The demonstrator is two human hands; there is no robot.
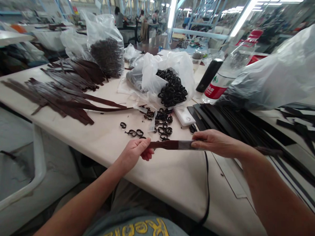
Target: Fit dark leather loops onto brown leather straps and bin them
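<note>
Between both hands a dark brown leather strap (pixel 167 144) is stretched level above the table's front part, with a greyish section near its right end. My left hand (pixel 135 151) pinches the strap's left end between thumb and fingers. My right hand (pixel 215 141) grips it farther right, and a dark strip continues past the wrist toward the right. Just beyond the strap lie loose black loops (pixel 164 126), several of them scattered toward the left. A pile of brown straps (pixel 61 93) spreads over the table's left side.
An open plastic bag (pixel 148 72) of black loops stands mid-table, beside a white device (pixel 184 116) with a dark cord. Behind are a plastic bottle (pixel 218 85), a black cylinder (pixel 209 75) and a filled bag (pixel 107 54). Black strips (pixel 232 125) cover the right side.
</note>
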